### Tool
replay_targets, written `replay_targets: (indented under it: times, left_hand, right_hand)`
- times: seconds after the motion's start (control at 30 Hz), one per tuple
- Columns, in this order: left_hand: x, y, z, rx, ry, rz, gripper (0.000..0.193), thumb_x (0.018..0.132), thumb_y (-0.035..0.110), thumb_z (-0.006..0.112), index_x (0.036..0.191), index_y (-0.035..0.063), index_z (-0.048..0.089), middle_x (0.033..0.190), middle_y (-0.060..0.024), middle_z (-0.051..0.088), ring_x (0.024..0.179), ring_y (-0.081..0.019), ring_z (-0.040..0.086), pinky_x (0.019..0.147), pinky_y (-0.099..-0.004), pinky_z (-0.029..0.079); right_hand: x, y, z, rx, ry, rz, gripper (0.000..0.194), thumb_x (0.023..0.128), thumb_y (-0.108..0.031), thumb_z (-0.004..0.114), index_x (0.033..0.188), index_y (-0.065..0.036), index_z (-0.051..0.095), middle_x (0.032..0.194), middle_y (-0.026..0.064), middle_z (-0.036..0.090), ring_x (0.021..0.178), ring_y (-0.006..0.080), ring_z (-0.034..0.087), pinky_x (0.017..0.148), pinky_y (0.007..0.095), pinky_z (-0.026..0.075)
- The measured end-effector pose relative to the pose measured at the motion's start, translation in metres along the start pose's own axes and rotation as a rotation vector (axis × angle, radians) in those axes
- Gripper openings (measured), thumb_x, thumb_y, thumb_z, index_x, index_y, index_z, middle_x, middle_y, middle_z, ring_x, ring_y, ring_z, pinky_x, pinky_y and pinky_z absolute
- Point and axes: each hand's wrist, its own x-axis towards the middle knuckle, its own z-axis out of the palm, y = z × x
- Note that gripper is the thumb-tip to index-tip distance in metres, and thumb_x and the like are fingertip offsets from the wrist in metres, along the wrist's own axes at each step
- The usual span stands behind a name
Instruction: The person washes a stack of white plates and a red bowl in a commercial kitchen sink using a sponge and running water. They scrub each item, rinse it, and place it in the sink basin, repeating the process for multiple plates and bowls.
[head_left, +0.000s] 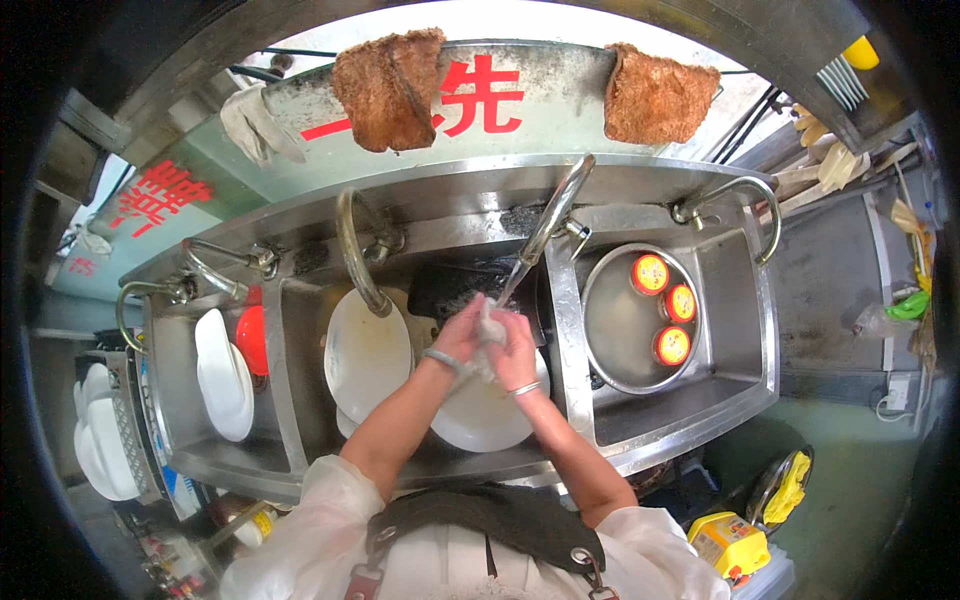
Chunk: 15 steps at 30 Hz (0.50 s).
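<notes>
Water runs from a metal faucet (559, 214) onto a whitish wet cloth (491, 324) squeezed between my two hands, over the middle basin of a steel sink. My left hand (461, 330) grips the cloth from the left, and my right hand (514, 341) closes on it from the right. Below them a large white plate (487, 424) lies in the basin. To its left rests a white oval plate (367, 352), partly under a second faucet (352, 247). A black tray-like object (442, 289) lies behind my hands, partly hidden.
In the right basin stands a round metal basin (626, 375) of cloudy water with several red-and-yellow lidded jars (673, 346). White dishes (225, 382) and a red bowl (253, 337) sit in the left basin. Brown cloths (660, 94) hang over the back panel. A yellow container (727, 544) stands lower right.
</notes>
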Motion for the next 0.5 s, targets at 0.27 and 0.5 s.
replay_targets:
  times: [0.27, 0.5]
  left_hand:
    - [-0.001, -0.02, 0.01, 0.431, -0.026, 0.387, 0.021, 0.093, 0.017, 0.055, 0.11, 0.0048, 0.062, 0.107, -0.0059, 0.063, 0.098, -0.0175, 0.059, 0.088, -0.0324, 0.048]
    - [-0.047, -0.039, 0.017, 0.534, 0.442, 0.37, 0.015, 0.091, 0.015, 0.061, 0.103, 0.0065, 0.063, 0.09, -0.0007, 0.065, 0.077, -0.0092, 0.059, 0.068, -0.0245, 0.048]
  right_hand:
    - [0.007, -0.016, 0.01, -0.191, 0.178, -0.057, 0.041, 0.076, 0.0, 0.056, 0.117, -0.007, 0.06, 0.12, 0.0148, 0.056, 0.109, 0.032, 0.052, 0.099, 0.0395, 0.039]
    - [0.036, 0.008, 0.018, -0.424, -0.031, 0.179, 0.019, 0.087, -0.017, 0.053, 0.094, -0.006, 0.067, 0.09, 0.0209, 0.064, 0.083, 0.0417, 0.061, 0.075, 0.0497, 0.049]
